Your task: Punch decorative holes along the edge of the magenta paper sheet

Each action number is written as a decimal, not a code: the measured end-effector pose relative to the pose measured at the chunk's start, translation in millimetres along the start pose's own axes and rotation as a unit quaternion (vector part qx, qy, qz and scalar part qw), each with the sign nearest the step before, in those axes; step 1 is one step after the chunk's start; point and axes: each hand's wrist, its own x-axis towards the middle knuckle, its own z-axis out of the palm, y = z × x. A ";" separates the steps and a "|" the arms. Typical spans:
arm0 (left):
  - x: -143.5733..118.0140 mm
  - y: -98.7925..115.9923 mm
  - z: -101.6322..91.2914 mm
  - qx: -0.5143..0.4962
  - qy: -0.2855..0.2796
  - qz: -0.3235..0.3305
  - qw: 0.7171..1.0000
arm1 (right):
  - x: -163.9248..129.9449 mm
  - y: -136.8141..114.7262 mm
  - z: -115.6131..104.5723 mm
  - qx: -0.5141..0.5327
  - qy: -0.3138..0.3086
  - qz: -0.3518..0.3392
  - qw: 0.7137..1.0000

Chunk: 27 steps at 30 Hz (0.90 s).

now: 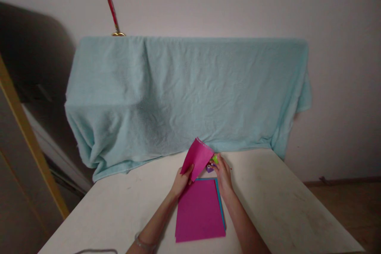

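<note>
My left hand (182, 179) is closed on a sheet of magenta paper (199, 156), its thumb on top, and holds it tilted above the table. Small white marks run in a row along the sheet's far edge. At the right corner of that edge, my right hand (222, 172) is closed around a small bright-green tool (214, 159), which looks like a craft paper punch; the fingers hide much of it. A small purple object (210, 168) shows just below the sheet, beside my right fingertips. Under my wrists lies a stack of magenta paper (201, 214) with blue sheets (220, 202) peeking out.
The white table (268, 206) reaches back to a light-blue towel (208, 87) draped over something boxy against the wall. A red ornament with a gold base (118, 33) stands above the towel. A grey cord (97, 251) lies at the front left edge.
</note>
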 end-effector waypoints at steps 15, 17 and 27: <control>1.5 11.4 0.0 -0.144 -0.041 -0.007 0.989 | 5.0 -3.0 -6.4 -0.049 0.057 0.008 0.997; 1.3 9.5 -0.2 -0.144 -0.061 -0.013 0.988 | 5.0 -2.4 -6.6 -0.043 0.052 0.005 0.998; -2.4 14.3 -0.3 -0.137 -0.070 0.004 0.988 | 7.7 3.8 -9.3 -0.022 0.013 -0.027 0.999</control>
